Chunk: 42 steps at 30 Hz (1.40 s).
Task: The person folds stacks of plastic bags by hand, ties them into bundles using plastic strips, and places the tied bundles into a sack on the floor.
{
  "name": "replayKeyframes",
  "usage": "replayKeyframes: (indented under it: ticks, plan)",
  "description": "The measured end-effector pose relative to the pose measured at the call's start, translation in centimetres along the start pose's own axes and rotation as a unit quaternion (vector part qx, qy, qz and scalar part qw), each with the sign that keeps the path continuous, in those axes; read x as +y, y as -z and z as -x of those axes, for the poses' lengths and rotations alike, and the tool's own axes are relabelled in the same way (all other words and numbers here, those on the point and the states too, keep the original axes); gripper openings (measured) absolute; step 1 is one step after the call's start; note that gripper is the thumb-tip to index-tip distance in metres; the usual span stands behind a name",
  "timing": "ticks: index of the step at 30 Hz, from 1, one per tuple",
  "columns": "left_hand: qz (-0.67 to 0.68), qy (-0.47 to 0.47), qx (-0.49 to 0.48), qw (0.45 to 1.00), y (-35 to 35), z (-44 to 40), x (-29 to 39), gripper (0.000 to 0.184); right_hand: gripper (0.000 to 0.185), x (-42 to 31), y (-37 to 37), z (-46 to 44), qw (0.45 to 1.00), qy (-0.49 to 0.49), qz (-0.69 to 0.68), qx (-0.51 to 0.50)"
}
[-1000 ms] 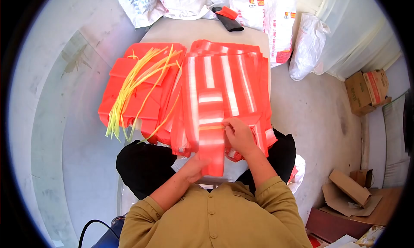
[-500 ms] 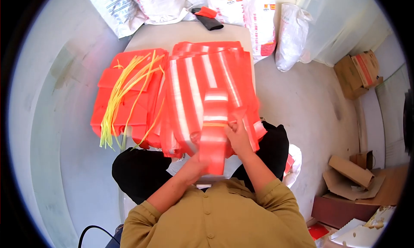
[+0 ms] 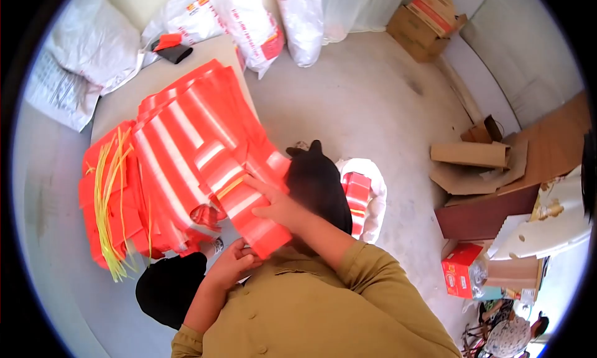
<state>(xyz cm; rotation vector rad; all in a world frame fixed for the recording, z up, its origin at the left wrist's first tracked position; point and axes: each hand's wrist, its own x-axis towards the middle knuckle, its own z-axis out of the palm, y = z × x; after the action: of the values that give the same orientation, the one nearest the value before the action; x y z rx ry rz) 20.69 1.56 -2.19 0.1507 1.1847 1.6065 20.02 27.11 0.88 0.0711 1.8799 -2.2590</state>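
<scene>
A folded red cloth bundle [image 3: 245,204] with white reflective-looking stripes and a yellow band around it lies at a slant in front of my chest. My right hand [image 3: 277,205] grips its right edge, thumb and fingers pressed on it. Just below the bundle's lower left end is my left hand [image 3: 233,263], fingers loosely bent and apart, holding nothing visible. Beyond the bundle, a pile of red cloth with white stripes [image 3: 174,137] covers much of the table [image 3: 115,103]. To its left, thin yellow strips [image 3: 112,202] rest on a stack of folded red cloth [image 3: 96,162].
On my right, an open white sack [image 3: 376,199] holds similar banded bundles. White sacks [image 3: 249,25] line the back. Cardboard boxes [image 3: 423,28] stand far right, with an opened carton [image 3: 469,156] nearer. A person [image 3: 510,336] is at the lower right.
My view has turned right, bringing the open sack and the person into sight. My left hand has come off the bundle's lower end; my right hand keeps hold of it.
</scene>
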Motion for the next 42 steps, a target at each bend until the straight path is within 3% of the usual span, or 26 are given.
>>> replayKeyframes:
  ticks: [3, 5, 7, 11, 14, 16, 17, 18, 21, 27, 28, 34, 38, 42]
  plan:
    - [0.045, 0.005, 0.018, 0.999, 0.8, 0.1, -0.3, 0.053, 0.081, -1.4, 4.2, 3.2, 0.995, 0.034, -0.077, 0.057]
    - [0.067, 0.001, 0.039, 0.997, 1.3, 0.2, -0.3, 0.05, 0.08, -0.5, 8.2, 5.9, 0.979, 0.13, -0.087, 0.133]
    - [0.071, -0.007, 0.055, 0.996, 2.0, 0.0, -0.8, 0.054, 0.083, -1.9, 11.2, 10.1, 0.964, 0.1, -0.122, 0.215]
    - [0.093, 0.007, 0.073, 0.993, 2.2, -0.3, -1.3, 0.048, 0.084, 1.1, 16.2, 16.2, 0.898, 0.198, -0.298, 0.257]
    - [0.116, 0.025, 0.09, 0.989, 1.9, -0.7, -1.7, 0.049, 0.09, 3.9, 17.2, 20.2, 0.91, 0.153, -0.344, 0.174]
    - [0.127, 0.034, 0.105, 0.986, 2.0, -1.0, -1.9, 0.05, 0.089, 14.8, 20.0, 23.1, 0.906, 0.048, -0.306, 0.287]
    - [0.125, 0.033, 0.106, 0.986, 2.1, -1.2, -2.0, 0.05, 0.086, 15.0, 19.1, 23.8, 0.919, -0.032, -0.288, 0.267]
    - [0.122, 0.033, 0.109, 0.986, 2.2, -1.2, -2.1, 0.05, 0.084, 17.7, 18.5, 24.3, 0.888, -0.142, -0.263, 0.349]
    - [0.134, 0.035, 0.127, 0.982, 2.2, -1.1, -2.2, 0.048, 0.082, 22.3, 17.8, 25.2, 0.871, -0.134, -0.294, 0.371]
    - [0.16, 0.051, 0.136, 0.976, 2.4, -1.4, -2.5, 0.048, 0.081, 24.4, 20.1, 23.0, 0.899, -0.161, -0.178, 0.365]
    - [0.164, 0.053, 0.135, 0.976, 2.3, -1.5, -2.5, 0.048, 0.081, 25.8, 20.5, 22.3, 0.91, -0.121, -0.165, 0.361]
    - [0.157, 0.043, 0.155, 0.974, 1.9, -1.5, -2.4, 0.049, 0.081, 29.9, 19.2, 17.6, 0.884, -0.155, -0.053, 0.437]
    - [0.169, 0.042, 0.155, 0.972, 2.5, -1.2, -2.9, 0.049, 0.072, 35.7, 19.6, 16.9, 0.887, -0.157, 0.025, 0.433]
    - [0.179, 0.047, 0.162, 0.969, 2.9, -1.1, -3.3, 0.049, 0.069, 37.0, 20.0, 16.6, 0.906, -0.15, 0.105, 0.381]
